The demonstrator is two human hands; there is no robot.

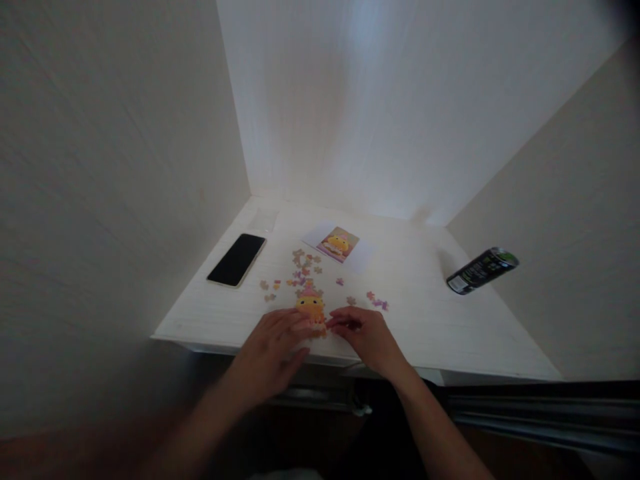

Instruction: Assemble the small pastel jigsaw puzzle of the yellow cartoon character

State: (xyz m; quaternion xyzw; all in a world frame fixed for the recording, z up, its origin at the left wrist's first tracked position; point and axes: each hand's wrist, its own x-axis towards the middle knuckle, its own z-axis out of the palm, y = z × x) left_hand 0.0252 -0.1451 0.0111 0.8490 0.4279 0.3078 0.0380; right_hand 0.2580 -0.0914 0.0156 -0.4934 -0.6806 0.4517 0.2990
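Head view: small yellow-and-pink part-built puzzle (311, 308) between flat, empty-looking left hand (277, 343) and right hand (365, 333).

Print on the can (481, 270) — too small to read.

Puzzle (311, 308): partly assembled, yellow-orange figure with a pink top, laid flat at lower centre of the frame, near the table's front edge. Loose pieces (303, 265): small, pink, purple and tan, scattered flat just above and right of it.
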